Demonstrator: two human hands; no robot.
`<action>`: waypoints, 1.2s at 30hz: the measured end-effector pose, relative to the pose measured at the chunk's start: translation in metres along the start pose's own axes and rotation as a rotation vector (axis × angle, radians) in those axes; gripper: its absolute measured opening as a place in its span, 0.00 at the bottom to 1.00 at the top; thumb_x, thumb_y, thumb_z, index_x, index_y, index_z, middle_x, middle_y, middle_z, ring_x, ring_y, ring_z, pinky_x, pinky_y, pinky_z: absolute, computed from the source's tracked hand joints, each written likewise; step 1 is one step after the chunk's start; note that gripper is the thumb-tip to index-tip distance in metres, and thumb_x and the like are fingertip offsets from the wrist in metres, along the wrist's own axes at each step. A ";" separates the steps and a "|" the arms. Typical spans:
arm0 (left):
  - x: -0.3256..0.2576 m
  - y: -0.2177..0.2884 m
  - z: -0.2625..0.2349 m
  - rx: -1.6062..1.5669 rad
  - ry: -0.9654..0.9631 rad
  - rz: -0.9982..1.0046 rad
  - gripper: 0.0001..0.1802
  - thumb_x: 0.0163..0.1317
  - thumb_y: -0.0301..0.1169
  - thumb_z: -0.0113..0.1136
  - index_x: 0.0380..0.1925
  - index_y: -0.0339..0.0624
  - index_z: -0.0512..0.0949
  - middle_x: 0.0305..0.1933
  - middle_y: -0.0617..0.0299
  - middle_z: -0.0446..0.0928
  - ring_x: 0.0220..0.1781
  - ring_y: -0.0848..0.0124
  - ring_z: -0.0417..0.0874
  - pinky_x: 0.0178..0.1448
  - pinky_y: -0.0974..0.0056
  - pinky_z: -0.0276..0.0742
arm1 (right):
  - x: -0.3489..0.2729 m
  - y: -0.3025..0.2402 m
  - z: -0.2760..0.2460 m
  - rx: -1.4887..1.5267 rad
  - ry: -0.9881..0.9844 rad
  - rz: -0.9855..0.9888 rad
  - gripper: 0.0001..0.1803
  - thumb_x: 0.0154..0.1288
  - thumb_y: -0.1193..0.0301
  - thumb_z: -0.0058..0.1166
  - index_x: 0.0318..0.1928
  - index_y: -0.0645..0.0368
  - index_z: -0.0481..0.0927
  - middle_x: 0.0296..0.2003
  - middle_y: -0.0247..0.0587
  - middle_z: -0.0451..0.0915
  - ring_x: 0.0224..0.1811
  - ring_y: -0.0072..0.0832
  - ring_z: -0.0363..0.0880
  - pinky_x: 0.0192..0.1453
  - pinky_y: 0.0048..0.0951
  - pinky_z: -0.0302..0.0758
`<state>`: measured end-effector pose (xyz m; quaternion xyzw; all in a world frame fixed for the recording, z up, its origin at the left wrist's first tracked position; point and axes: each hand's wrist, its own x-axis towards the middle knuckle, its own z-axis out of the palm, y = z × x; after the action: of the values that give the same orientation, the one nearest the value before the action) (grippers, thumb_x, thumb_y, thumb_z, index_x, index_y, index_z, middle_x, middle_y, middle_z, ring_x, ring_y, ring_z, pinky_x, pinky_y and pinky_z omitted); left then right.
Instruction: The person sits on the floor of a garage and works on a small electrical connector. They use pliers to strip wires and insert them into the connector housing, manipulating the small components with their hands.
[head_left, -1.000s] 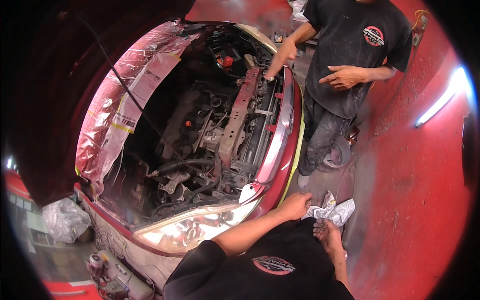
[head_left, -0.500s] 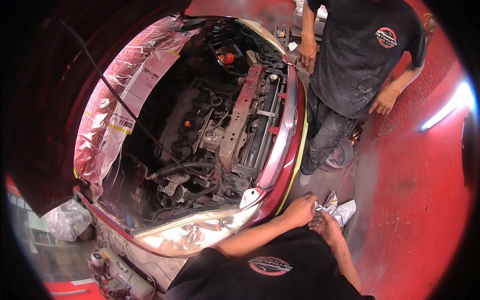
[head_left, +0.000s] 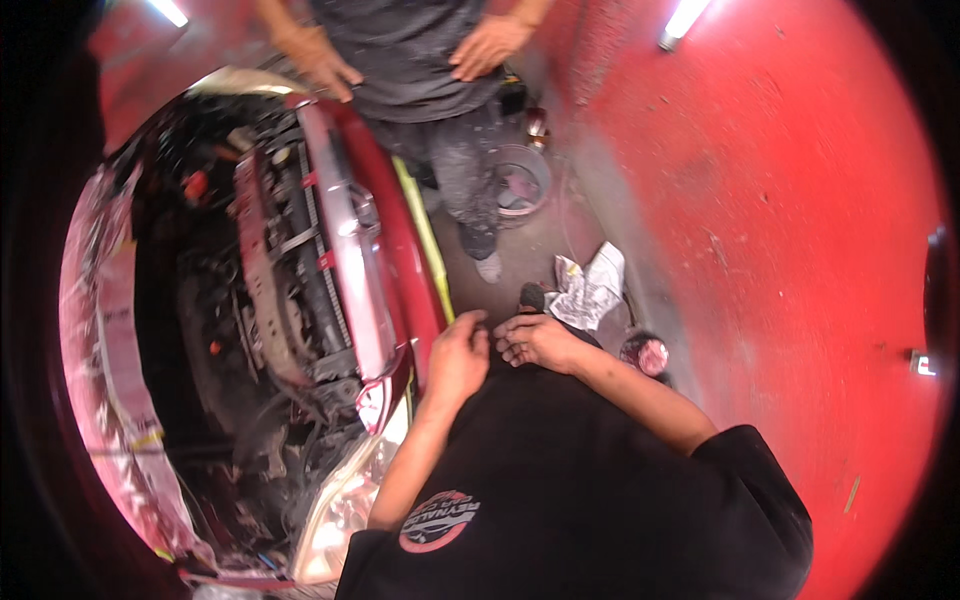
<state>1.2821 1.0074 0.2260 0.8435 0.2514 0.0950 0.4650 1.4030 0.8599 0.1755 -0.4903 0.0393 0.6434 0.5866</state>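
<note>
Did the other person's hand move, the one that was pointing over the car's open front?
Yes. The co-worker's right hand has moved away from the long metal crossbar, back toward their own body.

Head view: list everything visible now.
Car: one, red, left
Engine bay: one, dark, left
Headlight: one, clear, lower left
Plastic sheeting: one, pinkish, far left
Strip: one, yellowish, car's front
Co-worker: one, dark clothes, top
Bucket: one, grey, beside co-worker
Crumpled sheeting: one heap, white, floor
Round object: one, pinkish, near wall
Light tubes: two, white, top
Wall: one, red, right
Person's shirt: one, black, bottom
Left hand: one, bare, centre
Right hand: one, bare, centre
</note>
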 end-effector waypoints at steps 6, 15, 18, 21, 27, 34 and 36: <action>0.024 -0.022 0.025 0.093 -0.115 -0.178 0.14 0.62 0.25 0.55 0.47 0.36 0.78 0.43 0.42 0.82 0.48 0.47 0.84 0.54 0.52 0.78 | 0.002 -0.023 -0.068 0.178 0.113 -0.051 0.12 0.71 0.72 0.50 0.51 0.64 0.75 0.34 0.43 0.79 0.32 0.30 0.78 0.37 0.31 0.76; 0.088 0.005 0.035 0.137 -0.045 -0.296 0.14 0.62 0.25 0.53 0.47 0.36 0.79 0.39 0.41 0.83 0.45 0.49 0.86 0.52 0.54 0.80 | 0.011 -0.074 -0.162 0.296 0.247 -0.100 0.13 0.65 0.71 0.53 0.48 0.63 0.76 0.33 0.43 0.79 0.31 0.30 0.77 0.36 0.32 0.76; 0.102 0.002 0.041 0.119 -0.018 -0.310 0.14 0.63 0.24 0.53 0.48 0.36 0.79 0.37 0.42 0.83 0.42 0.52 0.87 0.50 0.56 0.80 | 0.015 -0.099 -0.181 0.284 0.328 -0.122 0.13 0.61 0.75 0.50 0.47 0.62 0.76 0.35 0.43 0.79 0.32 0.31 0.77 0.38 0.31 0.76; 0.102 -0.011 0.047 0.134 -0.076 -0.372 0.14 0.62 0.24 0.53 0.47 0.37 0.79 0.36 0.42 0.83 0.42 0.53 0.87 0.49 0.55 0.80 | 0.025 -0.107 -0.201 0.345 0.373 -0.198 0.12 0.62 0.75 0.49 0.47 0.62 0.76 0.36 0.42 0.80 0.33 0.31 0.78 0.38 0.31 0.77; 0.108 -0.054 0.042 0.188 -0.211 -0.386 0.13 0.61 0.25 0.53 0.44 0.37 0.80 0.33 0.42 0.83 0.38 0.50 0.87 0.45 0.53 0.81 | 0.024 -0.129 -0.196 0.394 0.439 -0.261 0.12 0.65 0.75 0.48 0.49 0.60 0.75 0.36 0.39 0.80 0.34 0.29 0.77 0.39 0.31 0.76; 0.131 -0.085 0.050 0.176 -0.180 -0.538 0.14 0.59 0.23 0.51 0.43 0.35 0.81 0.31 0.41 0.82 0.33 0.53 0.87 0.43 0.54 0.81 | 0.037 -0.176 -0.241 0.471 0.486 -0.310 0.13 0.64 0.78 0.46 0.49 0.61 0.75 0.35 0.39 0.79 0.32 0.29 0.76 0.39 0.32 0.76; 0.129 -0.129 0.065 0.264 -0.219 -0.533 0.15 0.60 0.24 0.50 0.44 0.33 0.81 0.31 0.45 0.84 0.32 0.59 0.88 0.42 0.56 0.82 | 0.044 -0.205 -0.258 0.468 0.531 -0.340 0.12 0.67 0.76 0.47 0.50 0.61 0.75 0.33 0.37 0.78 0.30 0.27 0.75 0.37 0.31 0.75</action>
<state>1.3749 1.0826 0.0735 0.8063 0.4223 -0.1549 0.3842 1.7237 0.7936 0.1197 -0.4922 0.2536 0.3612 0.7503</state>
